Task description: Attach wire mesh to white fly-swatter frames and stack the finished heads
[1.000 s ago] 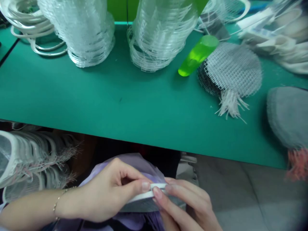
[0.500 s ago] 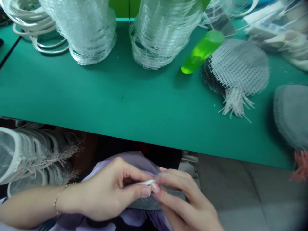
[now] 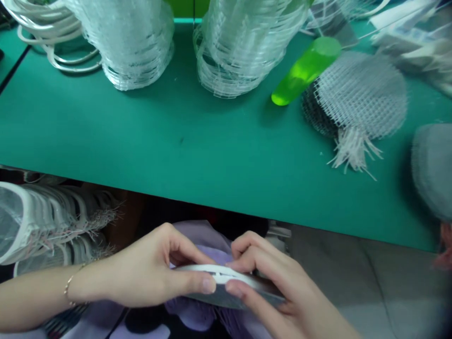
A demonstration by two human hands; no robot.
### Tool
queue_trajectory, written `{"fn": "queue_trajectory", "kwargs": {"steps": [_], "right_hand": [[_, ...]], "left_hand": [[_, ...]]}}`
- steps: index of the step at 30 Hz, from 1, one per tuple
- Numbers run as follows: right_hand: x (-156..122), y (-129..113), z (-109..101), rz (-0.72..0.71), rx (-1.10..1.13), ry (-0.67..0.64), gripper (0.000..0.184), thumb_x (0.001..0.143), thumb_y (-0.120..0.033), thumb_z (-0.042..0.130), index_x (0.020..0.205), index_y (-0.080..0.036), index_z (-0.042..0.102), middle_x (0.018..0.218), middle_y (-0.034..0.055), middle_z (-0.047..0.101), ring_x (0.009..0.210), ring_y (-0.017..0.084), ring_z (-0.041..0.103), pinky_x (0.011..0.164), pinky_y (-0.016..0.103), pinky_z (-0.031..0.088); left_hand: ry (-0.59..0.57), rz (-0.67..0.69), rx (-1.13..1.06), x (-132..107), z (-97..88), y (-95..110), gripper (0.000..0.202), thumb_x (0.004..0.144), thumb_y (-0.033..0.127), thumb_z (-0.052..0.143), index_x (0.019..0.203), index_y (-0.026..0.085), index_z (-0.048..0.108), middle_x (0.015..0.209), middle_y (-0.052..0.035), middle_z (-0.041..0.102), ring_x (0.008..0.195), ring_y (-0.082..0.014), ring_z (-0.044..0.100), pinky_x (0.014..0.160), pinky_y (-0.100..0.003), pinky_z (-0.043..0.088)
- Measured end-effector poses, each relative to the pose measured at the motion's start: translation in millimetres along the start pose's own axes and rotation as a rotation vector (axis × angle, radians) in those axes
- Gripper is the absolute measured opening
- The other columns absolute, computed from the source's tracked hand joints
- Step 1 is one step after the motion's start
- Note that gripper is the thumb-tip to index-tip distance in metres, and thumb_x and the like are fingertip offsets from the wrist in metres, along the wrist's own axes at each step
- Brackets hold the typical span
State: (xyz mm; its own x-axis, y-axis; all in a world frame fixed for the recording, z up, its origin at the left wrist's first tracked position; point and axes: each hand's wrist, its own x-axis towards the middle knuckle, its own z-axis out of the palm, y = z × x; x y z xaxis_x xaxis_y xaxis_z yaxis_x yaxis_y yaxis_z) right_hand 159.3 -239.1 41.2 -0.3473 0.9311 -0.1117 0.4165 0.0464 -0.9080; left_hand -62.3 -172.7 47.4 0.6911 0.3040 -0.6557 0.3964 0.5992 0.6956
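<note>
Over my lap I hold a white-rimmed mesh frame (image 3: 228, 271), seen nearly edge-on. Between my fingertips the white rim shows narrow slits, and grey mesh hangs below it. My left hand (image 3: 141, 275) pinches the rim from the left, thumb on the near side and fingers behind. From the right, my right hand (image 3: 275, 278) grips the same rim between thumb and fingers. Part of the frame's right end is hidden by that hand. Several similar white-rimmed mesh frames (image 3: 26, 226) with loose thread ends are stacked at the lower left.
On the green table (image 3: 169, 150) stand two stacks of clear plastic rings, one left (image 3: 130, 52) and one right (image 3: 236, 52). Nearby lie a green translucent cylinder (image 3: 303, 73), round grey mesh pieces (image 3: 367, 94), white hoops (image 3: 67, 54) and a grey mesh stack (image 3: 434, 165).
My hands have moved apart along the rim, the right hand shifting right, so more of the white rim shows. The view has shifted slightly.
</note>
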Motion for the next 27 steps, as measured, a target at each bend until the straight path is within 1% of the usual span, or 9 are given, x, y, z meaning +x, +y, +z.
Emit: {"fn": "queue_trajectory", "kwargs": {"steps": [4,7,10,13,16,19,21,24,27], "right_hand": [[2.7,-1.2,3.3,0.065,0.026,-0.086,0.007,0.098,-0.026,0.052,0.093,-0.024,0.056,0.092,0.0014,0.062,0.074,0.011,0.064,0.053,0.015,0.052],[5.6,-1.1,4.9,0.070,-0.017,-0.136,0.006,0.099,-0.027,0.052,0.095,-0.023,0.054,0.089,0.0002,0.060,0.073,0.011,0.061,0.059,0.018,0.053],[8.2,-2.3,4.1,0.014,-0.076,-0.189,0.014,0.100,-0.026,0.050,0.087,-0.023,0.053,0.086,-0.0002,0.059,0.077,0.012,0.059,0.065,0.022,0.054],[11.4,-5.0,1.5,-0.061,-0.060,-0.270,0.022,0.102,-0.027,0.048,0.080,-0.022,0.051,0.080,-0.0015,0.057,0.076,0.012,0.056,0.066,0.022,0.052],[14.3,-5.6,1.1,-0.091,-0.012,-0.290,0.025,0.103,-0.028,0.047,0.079,-0.022,0.050,0.077,-0.0023,0.057,0.074,0.012,0.055,0.065,0.022,0.051],[13.2,-1.7,5.2,-0.123,-0.031,-0.240,0.029,0.104,-0.028,0.043,0.077,-0.022,0.050,0.074,-0.0016,0.056,0.072,0.012,0.054,0.064,0.023,0.050],[9.0,2.8,9.7,-0.152,-0.095,-0.177,0.029,0.105,-0.028,0.042,0.080,-0.021,0.054,0.075,-0.0004,0.058,0.072,0.013,0.055,0.064,0.025,0.050],[-0.9,10.6,17.1,-0.262,-0.272,0.088,0.020,0.103,-0.028,0.048,0.095,-0.018,0.063,0.085,0.0041,0.066,0.078,0.015,0.062,0.068,0.028,0.054],[-10.7,17.5,22.6,-0.396,-0.415,0.363,0.012,0.095,-0.018,0.061,0.106,-0.015,0.066,0.092,0.0059,0.070,0.083,0.016,0.067,0.073,0.029,0.058]], "left_hand": [[-0.035,0.003,-0.082,1.8,0.7,2.2,0.022,0.088,0.030,0.071,0.106,0.024,0.080,0.081,-0.0009,0.077,0.064,-0.0107,0.057,0.061,-0.020,0.042],[-0.030,0.014,-0.098,3.4,1.6,2.6,0.024,0.089,0.035,0.070,0.106,0.022,0.081,0.084,-0.0027,0.078,0.068,-0.0129,0.059,0.064,-0.022,0.044],[-0.038,0.016,-0.050,2.9,1.2,4.9,0.026,0.089,0.040,0.070,0.101,0.019,0.082,0.080,-0.0027,0.075,0.066,-0.0130,0.057,0.062,-0.022,0.044],[-0.087,0.032,0.030,1.5,0.1,8.8,0.027,0.090,0.039,0.068,0.093,0.017,0.082,0.062,0.0012,0.064,0.056,-0.0093,0.043,0.055,-0.020,0.038],[-0.111,0.067,0.096,0.7,-0.9,10.9,0.025,0.091,0.035,0.066,0.087,0.016,0.082,0.053,0.0045,0.047,0.052,-0.0083,0.032,0.049,-0.021,0.031],[-0.083,0.107,0.184,0.2,-1.4,9.4,0.028,0.094,0.032,0.062,0.083,0.014,0.080,0.053,0.0047,0.041,0.053,-0.0086,0.028,0.047,-0.022,0.026],[-0.052,0.128,0.226,0.0,-1.8,6.3,0.027,0.095,0.032,0.061,0.087,0.015,0.081,0.055,0.0041,0.047,0.053,-0.0088,0.033,0.049,-0.022,0.029],[-0.053,0.129,0.100,1.9,-3.7,-1.3,0.023,0.094,0.031,0.063,0.103,0.019,0.080,0.072,0.0008,0.069,0.063,-0.0111,0.053,0.061,-0.020,0.043],[-0.087,0.081,-0.130,6.7,-6.4,-10.6,0.028,0.093,0.037,0.064,0.110,0.019,0.078,0.093,-0.0043,0.078,0.082,-0.0168,0.067,0.079,-0.026,0.050]]}}
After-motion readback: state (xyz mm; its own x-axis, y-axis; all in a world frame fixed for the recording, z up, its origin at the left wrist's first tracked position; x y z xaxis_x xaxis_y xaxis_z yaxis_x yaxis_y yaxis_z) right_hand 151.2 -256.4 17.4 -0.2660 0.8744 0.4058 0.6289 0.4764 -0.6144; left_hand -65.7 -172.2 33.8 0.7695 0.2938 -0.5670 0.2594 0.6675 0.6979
